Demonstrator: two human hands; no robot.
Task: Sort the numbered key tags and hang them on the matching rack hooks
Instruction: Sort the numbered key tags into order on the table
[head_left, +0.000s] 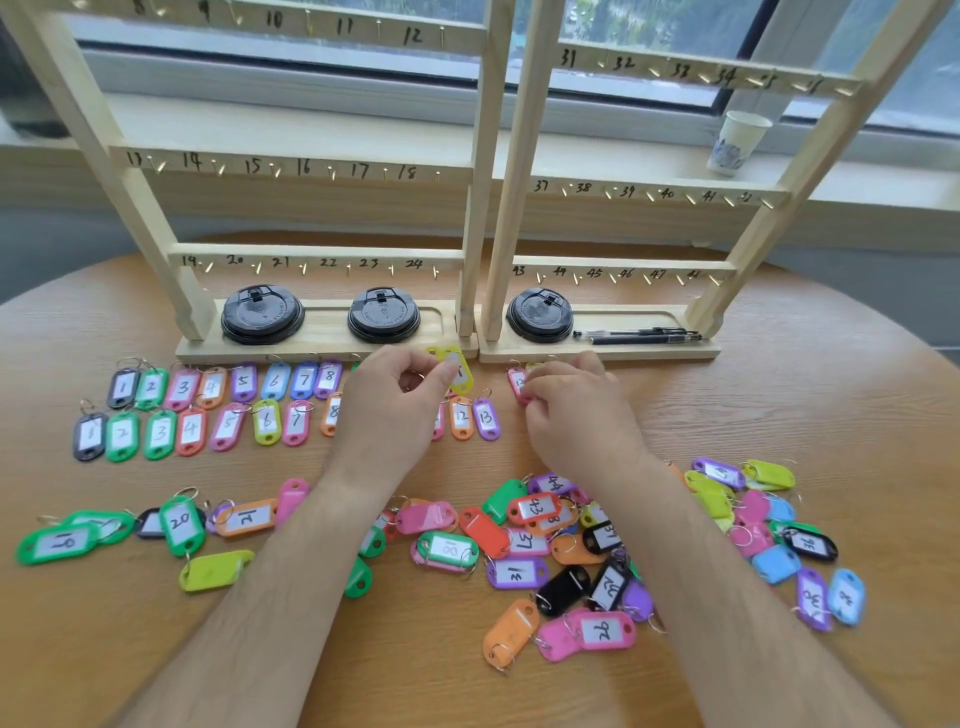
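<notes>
My left hand (400, 400) pinches a yellow tag (461, 375) near the table's far edge; the sorting is unfinished and I see no tag on any hook.

My right hand (576, 402) curls its fingertips onto a pink tag (517, 383) just beside it, below the rack (332, 342). Both forearms reach forward over the loose pile (561, 551) at the near edge, palms down, wrists low. Two numbered rows (208, 405) run from the left side toward my hands. I judge the next move is laying these two tags at the row ends, which means reading their half-hidden numbers first.
</notes>
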